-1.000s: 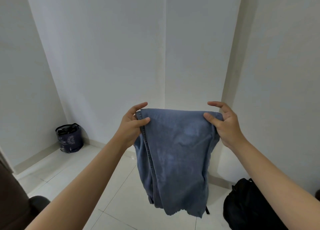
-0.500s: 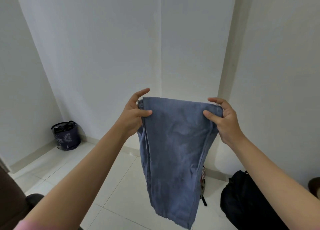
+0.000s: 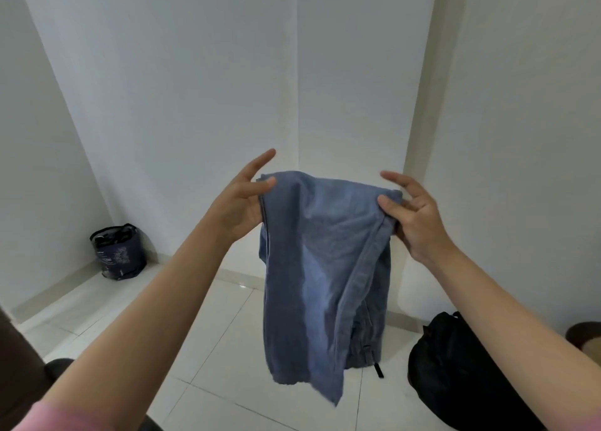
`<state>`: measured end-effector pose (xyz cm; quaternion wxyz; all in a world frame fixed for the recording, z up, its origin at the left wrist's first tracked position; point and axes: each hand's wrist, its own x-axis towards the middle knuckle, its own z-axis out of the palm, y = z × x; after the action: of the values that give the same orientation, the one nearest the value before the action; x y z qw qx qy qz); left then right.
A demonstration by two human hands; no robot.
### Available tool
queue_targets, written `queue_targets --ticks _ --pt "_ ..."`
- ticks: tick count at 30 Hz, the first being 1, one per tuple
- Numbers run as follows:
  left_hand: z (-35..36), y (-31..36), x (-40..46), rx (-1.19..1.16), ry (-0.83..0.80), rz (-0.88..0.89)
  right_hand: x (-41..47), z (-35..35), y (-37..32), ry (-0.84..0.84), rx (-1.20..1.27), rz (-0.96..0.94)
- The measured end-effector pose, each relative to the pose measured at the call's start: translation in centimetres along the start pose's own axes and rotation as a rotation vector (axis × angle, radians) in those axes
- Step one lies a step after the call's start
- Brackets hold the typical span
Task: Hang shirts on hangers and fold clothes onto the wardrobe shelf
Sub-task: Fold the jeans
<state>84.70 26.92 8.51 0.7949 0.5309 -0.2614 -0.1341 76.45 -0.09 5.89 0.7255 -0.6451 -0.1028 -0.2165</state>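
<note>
The blue jeans (image 3: 325,261) hang folded in mid-air before the wall corner, long axis vertical, hem down above the floor (image 3: 208,339); left hand (image 3: 239,203) and right hand (image 3: 414,219) pinch the top corners, other fingers spread; black bag (image 3: 455,372) right of the jeans.

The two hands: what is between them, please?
In the head view, the folded blue jeans span between the left hand and right hand, each pinching a top corner.

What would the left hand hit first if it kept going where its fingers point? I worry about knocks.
Probably nothing near: the left hand, pinching the blue garment, points toward the white wall; depth unclear.
</note>
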Motion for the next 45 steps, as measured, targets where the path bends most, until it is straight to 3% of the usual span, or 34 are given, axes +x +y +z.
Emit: queue_targets --ticks 2,4,6,9,13,17,21,25,28,30,33,37,40,45 --pt "-0.3 0.2 -0.4 0.129 -0.075 -0.033 0.2 -0.2 -0.4 0.1 0.007 -0.028" --pt "-0.4 0.2 -0.3 0.081 -0.038 0.023 0.3 -0.4 -0.3 0.171 0.157 0.003" --pt "0.2 -0.2 -0.1 -0.041 0.019 0.1 0.1 -0.7 -0.4 0.106 0.189 0.019" --pt "0.6 -1.1 0.2 -0.047 0.002 0.099 0.0 -0.8 -0.5 -0.023 0.0 0.005" --pt "0.2 -2.3 0.1 -0.033 0.084 0.091 -0.1 -0.9 0.0 0.135 0.121 -0.002" --pt "0.2 -3.7 -0.7 0.224 0.065 0.008 -0.6 -1.2 1.6 0.064 -0.079 0.038" --pt "-0.1 -3.6 -0.4 0.057 0.172 0.056 -0.3 -1.7 1.6 0.055 0.037 -0.002" --pt "-0.6 -4.0 -0.3 0.077 0.085 -0.015 0.2 -1.4 2.1 -0.131 -0.379 -0.058" --pt "-0.4 -4.4 -0.4 0.011 0.155 -0.001 0.5 -1.3 2.1 0.061 -0.131 -0.024" --pt "-0.1 -4.3 -0.3 0.105 0.146 -0.017 0.7 -1.8 2.5 0.047 -0.084 0.02" --pt "0.1 -4.0 -0.4 0.262 0.103 -0.031 0.1 -2.0 3.5 -0.115 -0.319 0.08" --pt "0.3 -3.1 -0.5 0.51 0.105 -0.061 -0.3 -1.9 4.0 0.088 -0.183 0.077" --pt "0.2 -2.3 -0.1 0.711 0.088 -0.113 -0.5 -1.6 4.7 0.102 -0.179 0.069" --pt "-0.1 -3.3 -0.2 0.555 0.322 -0.03 -0.1 -1.6 3.9 0.091 -0.327 0.045"
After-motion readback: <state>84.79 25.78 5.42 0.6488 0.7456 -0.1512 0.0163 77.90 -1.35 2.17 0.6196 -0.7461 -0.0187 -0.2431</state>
